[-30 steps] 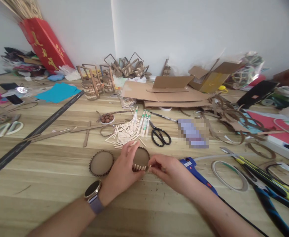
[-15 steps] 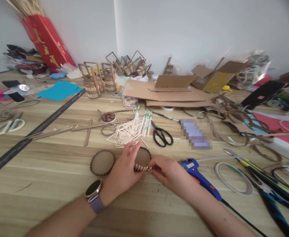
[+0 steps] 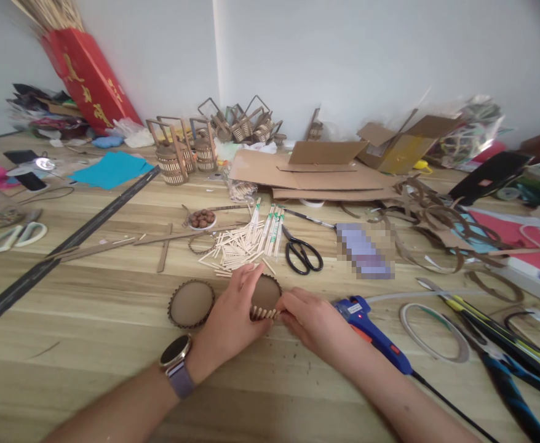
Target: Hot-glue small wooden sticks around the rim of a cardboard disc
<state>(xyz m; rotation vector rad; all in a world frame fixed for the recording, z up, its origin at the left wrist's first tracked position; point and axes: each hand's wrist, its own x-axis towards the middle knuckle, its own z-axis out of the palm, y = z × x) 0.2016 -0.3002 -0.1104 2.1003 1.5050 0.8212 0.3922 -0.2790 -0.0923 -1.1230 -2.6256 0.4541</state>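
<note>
My left hand [image 3: 233,307], a watch on its wrist, curls round the left side of a round cardboard base [image 3: 267,290] with a dark beaded-looking rim. Short pale sticks [image 3: 263,312] stand in a row along the near edge of this base. At the right end of that row, my right hand [image 3: 313,317] pinches a small wooden stick, mostly hidden by the fingertips. A second round base [image 3: 191,303] with the same kind of rim lies flat, left of my left hand. Beyond the hands spreads a loose pile of wooden sticks [image 3: 240,246].
A blue glue gun [image 3: 374,332] lies just right of my right hand, its cord trailing forward. Black scissors [image 3: 303,255], a bowl of brown nuts [image 3: 202,218], pliers [image 3: 494,351] and a tape roll [image 3: 433,332] lie around. Small lidded baskets [image 3: 171,161] and flat cardboard [image 3: 270,172] stand farther back.
My right fingertips have shifted very slightly left and closer in against the rim at the end of the stick row. My left hand keeps its hold on the base.
</note>
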